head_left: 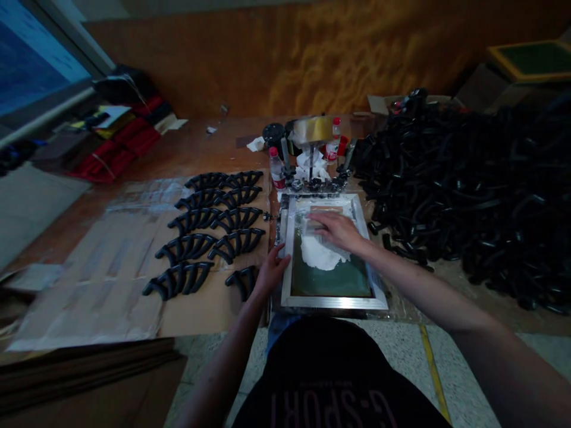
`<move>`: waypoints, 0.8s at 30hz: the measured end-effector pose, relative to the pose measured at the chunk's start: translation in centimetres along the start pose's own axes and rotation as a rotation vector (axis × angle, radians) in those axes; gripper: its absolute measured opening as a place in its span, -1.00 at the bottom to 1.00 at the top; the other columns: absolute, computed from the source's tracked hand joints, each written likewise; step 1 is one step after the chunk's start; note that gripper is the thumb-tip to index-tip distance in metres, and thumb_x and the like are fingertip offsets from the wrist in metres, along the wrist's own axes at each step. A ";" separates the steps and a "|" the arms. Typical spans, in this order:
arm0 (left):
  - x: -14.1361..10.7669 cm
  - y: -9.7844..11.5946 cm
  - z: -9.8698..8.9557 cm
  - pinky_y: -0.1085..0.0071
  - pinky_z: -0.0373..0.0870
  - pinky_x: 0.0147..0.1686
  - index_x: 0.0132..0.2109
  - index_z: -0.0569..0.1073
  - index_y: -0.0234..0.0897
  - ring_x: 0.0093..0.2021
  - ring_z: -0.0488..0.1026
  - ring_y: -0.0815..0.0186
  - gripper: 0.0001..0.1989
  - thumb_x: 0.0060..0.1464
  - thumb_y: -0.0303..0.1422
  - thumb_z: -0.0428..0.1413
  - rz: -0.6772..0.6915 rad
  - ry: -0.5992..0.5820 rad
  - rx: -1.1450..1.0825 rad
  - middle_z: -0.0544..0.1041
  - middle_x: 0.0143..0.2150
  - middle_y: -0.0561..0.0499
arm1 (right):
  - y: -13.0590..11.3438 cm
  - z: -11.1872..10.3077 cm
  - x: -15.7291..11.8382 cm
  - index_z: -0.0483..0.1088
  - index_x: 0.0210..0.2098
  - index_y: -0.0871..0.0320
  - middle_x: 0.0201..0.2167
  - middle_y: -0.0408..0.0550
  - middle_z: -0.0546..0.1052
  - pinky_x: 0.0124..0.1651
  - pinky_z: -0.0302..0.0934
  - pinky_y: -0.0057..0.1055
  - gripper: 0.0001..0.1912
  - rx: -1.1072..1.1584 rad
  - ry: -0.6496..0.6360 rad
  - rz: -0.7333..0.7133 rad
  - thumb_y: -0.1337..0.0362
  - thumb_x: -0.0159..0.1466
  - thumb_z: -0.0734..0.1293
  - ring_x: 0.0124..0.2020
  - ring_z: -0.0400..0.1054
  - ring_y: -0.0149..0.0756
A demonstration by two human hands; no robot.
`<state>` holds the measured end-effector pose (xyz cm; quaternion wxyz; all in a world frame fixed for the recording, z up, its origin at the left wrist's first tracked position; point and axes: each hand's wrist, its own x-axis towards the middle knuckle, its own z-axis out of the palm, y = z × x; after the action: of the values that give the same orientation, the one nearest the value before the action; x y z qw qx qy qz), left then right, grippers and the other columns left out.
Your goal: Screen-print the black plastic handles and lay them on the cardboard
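Observation:
A screen printing frame [333, 302] with a silver metal border and a green mesh lies on the bench in front of me. White ink [320, 254] is spread thickly over the upper middle of the mesh. My right hand [339, 230] is closed around a squeegee [312, 226] over the ink; the fingers and motion blur hide part of the tool. Beside the frame's left edge is my left hand [273, 268], thumb and forefinger apart, the thumb touching or very near the metal. Curved black tubes [243, 280] lie just left of this hand.
Rows of black tubes [187, 245] lie on cardboard [111, 285] at left. A large heap of black tubes [428, 184] covers the right side. Behind the frame stand a clamp stand [311, 160], a red-capped bottle [276, 171] and crumpled tissue. Red bundles [129, 142] sit at the back left.

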<state>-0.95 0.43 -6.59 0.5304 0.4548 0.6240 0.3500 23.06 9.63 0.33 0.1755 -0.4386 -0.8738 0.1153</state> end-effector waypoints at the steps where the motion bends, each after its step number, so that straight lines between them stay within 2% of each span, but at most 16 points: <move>1: -0.3 1.0 -0.2 0.44 0.34 -0.44 0.27 0.26 -0.31 -0.47 0.40 0.34 -0.29 0.07 -0.04 0.12 0.022 0.010 -0.019 0.48 -0.44 0.07 | 0.6 -1.1 1.2 0.28 0.24 -0.04 -0.04 -0.05 0.54 -0.11 0.28 -0.33 -0.46 -0.015 0.034 0.058 0.19 0.27 0.35 -0.10 0.42 -0.19; 4: -1.2 4.7 -0.5 0.43 0.38 -0.34 0.09 0.46 -0.31 -0.35 0.43 0.32 -0.45 0.14 0.00 0.04 0.145 0.131 -0.046 0.52 -0.32 0.00 | 4.3 -4.7 2.6 0.28 0.24 -0.01 -0.12 -0.03 0.56 -0.14 0.29 -0.30 -0.47 -0.016 0.228 0.218 0.14 0.29 0.31 -0.19 0.44 -0.18; 6: -1.2 7.4 -0.5 0.43 0.40 -0.31 -0.07 0.53 -0.32 -0.31 0.44 0.31 -0.48 0.21 0.02 -0.06 0.264 0.198 -0.116 0.52 -0.28 -0.03 | 7.8 -6.7 1.4 0.38 0.14 0.11 -0.19 -0.01 0.57 -0.14 0.28 -0.29 -0.58 0.034 0.424 0.340 0.15 0.33 0.24 -0.24 0.43 -0.20; 8: -0.6 10.0 -0.3 0.42 0.43 -0.28 -0.09 0.52 -0.30 -0.27 0.45 0.31 -0.51 0.24 -0.01 -0.10 0.384 0.214 -0.220 0.53 -0.22 -0.04 | 10.7 -7.2 -0.7 0.45 0.00 0.20 -0.27 0.03 0.57 -0.15 0.27 -0.29 -0.63 0.069 0.514 0.494 0.16 0.36 0.17 -0.29 0.42 -0.21; 10: 0.2 12.4 -0.1 0.41 0.46 -0.24 -0.03 0.49 -0.26 -0.20 0.48 0.29 -0.58 0.23 -0.06 -0.04 0.461 0.208 -0.297 0.53 -0.11 -0.05 | 11.7 -5.8 -3.1 0.49 -0.14 0.23 -0.34 0.06 0.56 -0.19 0.26 -0.29 -0.62 0.093 0.449 0.591 0.12 0.36 0.14 -0.33 0.40 -0.20; 13: 1.2 14.7 0.4 0.43 0.48 -0.31 0.05 0.44 -0.24 -0.15 0.51 0.27 -0.57 0.20 -0.07 0.00 0.463 0.224 -0.365 0.53 -0.04 -0.09 | 9.3 -0.9 -5.5 0.51 -0.29 0.19 -0.36 0.04 0.55 -0.17 0.26 -0.30 -0.64 0.113 0.237 0.528 0.02 0.29 0.26 -0.30 0.40 -0.19; 16: 0.7 13.8 1.7 0.46 0.47 -0.40 0.11 0.37 -0.24 -0.21 0.54 0.27 -0.50 0.20 0.00 -0.04 0.374 0.240 -0.444 0.55 -0.07 -0.12 | 4.6 3.7 -6.1 0.49 -0.27 0.19 -0.20 0.10 0.53 0.01 0.19 -0.26 -0.71 -0.019 -0.060 0.334 0.07 0.28 0.31 -0.08 0.36 -0.12; 18: -0.5 11.3 3.4 0.44 0.47 -0.44 0.09 0.37 -0.30 -0.26 0.55 0.25 -0.43 0.16 0.06 -0.02 0.168 0.111 -0.455 0.57 -0.11 -0.18 | 1.5 5.1 -6.0 0.45 -0.21 0.21 -0.15 0.15 0.51 0.02 0.16 -0.28 -0.78 -0.070 -0.168 0.324 0.18 0.32 0.28 -0.05 0.35 -0.12; 20: -2.0 8.3 5.5 0.40 0.48 -0.45 0.06 0.40 -0.35 -0.27 0.56 0.18 -0.39 0.10 0.08 0.05 -0.125 -0.112 -0.432 0.58 -0.12 -0.25 | -1.3 5.6 -5.8 0.41 -0.12 0.22 -0.17 0.16 0.51 -0.04 0.17 -0.31 -0.80 -0.045 -0.178 0.398 0.26 0.35 0.23 -0.10 0.37 -0.15; 21: -2.8 6.8 6.6 0.38 0.49 -0.45 0.06 0.41 -0.34 -0.24 0.57 0.15 -0.39 0.08 0.07 0.07 -0.244 -0.188 -0.432 0.57 -0.09 -0.26 | -2.6 5.6 -5.8 0.40 -0.10 0.22 -0.18 0.15 0.52 -0.07 0.18 -0.32 -0.79 -0.010 -0.161 0.413 0.27 0.36 0.21 -0.13 0.38 -0.16; 22: -3.5 5.5 7.4 0.37 0.50 -0.43 0.06 0.41 -0.31 -0.19 0.57 0.13 -0.42 0.09 0.05 0.08 -0.315 -0.212 -0.454 0.56 -0.05 -0.24 | -3.7 5.7 -5.8 0.39 -0.10 0.21 -0.20 0.13 0.52 -0.09 0.18 -0.33 -0.80 0.034 -0.139 0.389 0.29 0.36 0.21 -0.15 0.38 -0.17; 24: -4.5 3.6 7.9 0.37 0.51 -0.38 0.06 0.40 -0.25 -0.14 0.56 0.15 -0.51 0.15 -0.01 0.05 -0.359 -0.134 -0.528 0.55 -0.01 -0.19 | -4.8 5.6 -5.9 0.42 -0.15 0.18 -0.21 0.06 0.52 -0.07 0.19 -0.34 -0.83 0.140 -0.117 0.194 0.33 0.35 0.21 -0.14 0.37 -0.21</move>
<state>7.63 -2.96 -3.30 0.7231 0.2063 0.5457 0.3698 20.51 1.74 -4.31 0.1426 -0.5002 -0.8259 0.2177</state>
